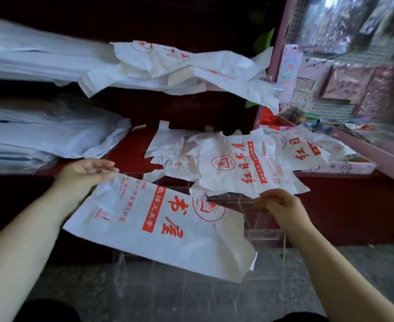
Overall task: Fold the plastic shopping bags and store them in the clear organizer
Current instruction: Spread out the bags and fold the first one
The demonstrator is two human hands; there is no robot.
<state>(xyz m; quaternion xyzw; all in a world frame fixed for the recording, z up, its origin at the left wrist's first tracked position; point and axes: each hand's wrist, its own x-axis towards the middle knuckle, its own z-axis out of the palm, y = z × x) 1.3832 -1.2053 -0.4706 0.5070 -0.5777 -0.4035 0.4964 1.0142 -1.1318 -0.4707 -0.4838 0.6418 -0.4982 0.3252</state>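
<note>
Red shelves [131,154] hold loose bags [237,163]. One bag [158,219] runs lengthwise from upper left to lower right. The left grip [84,175] pinches its upper-left corner; the right grip [279,205] is curled, its hold unclear.

The left hand [84,174] pinches a corner of a red-printed white bag [158,231] spread over the clear organizer [264,234]. The right hand [281,206], fingers curled, meets the near edge of the piled bags [237,163] beyond; its grip is unclear.
</note>
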